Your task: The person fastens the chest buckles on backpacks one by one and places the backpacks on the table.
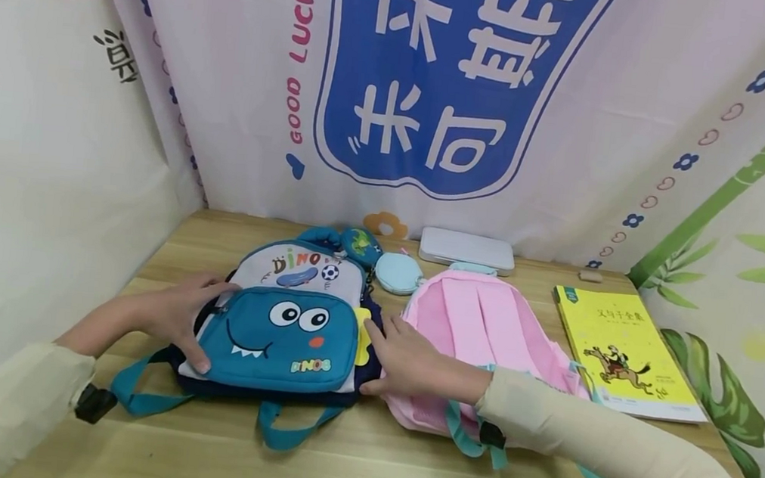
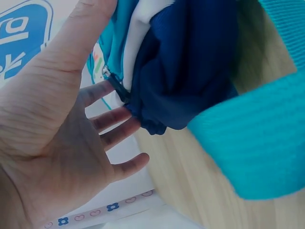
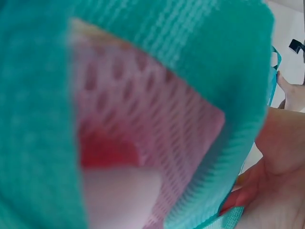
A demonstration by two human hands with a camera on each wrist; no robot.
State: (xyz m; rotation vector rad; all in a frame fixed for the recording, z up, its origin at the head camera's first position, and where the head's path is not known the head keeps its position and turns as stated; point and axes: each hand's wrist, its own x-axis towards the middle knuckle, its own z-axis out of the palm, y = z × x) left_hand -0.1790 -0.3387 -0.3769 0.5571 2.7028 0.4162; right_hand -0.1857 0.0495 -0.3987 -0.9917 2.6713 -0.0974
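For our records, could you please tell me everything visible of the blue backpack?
The blue backpack looks like cloth, with navy sides, a pale upper front printed DINO, and a teal pocket showing eyes, teeth and an orange cheek. It lies front up on the table, beside the pink backpack, its teal straps loose in front. The left-hand grip touches its left edge; the right-hand grip touches its right side, by yellow spikes.

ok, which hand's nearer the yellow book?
Right: the right hand is left of the yellow book, across the pink backpack; the left hand, farther, touches the left side of the blue backpack.
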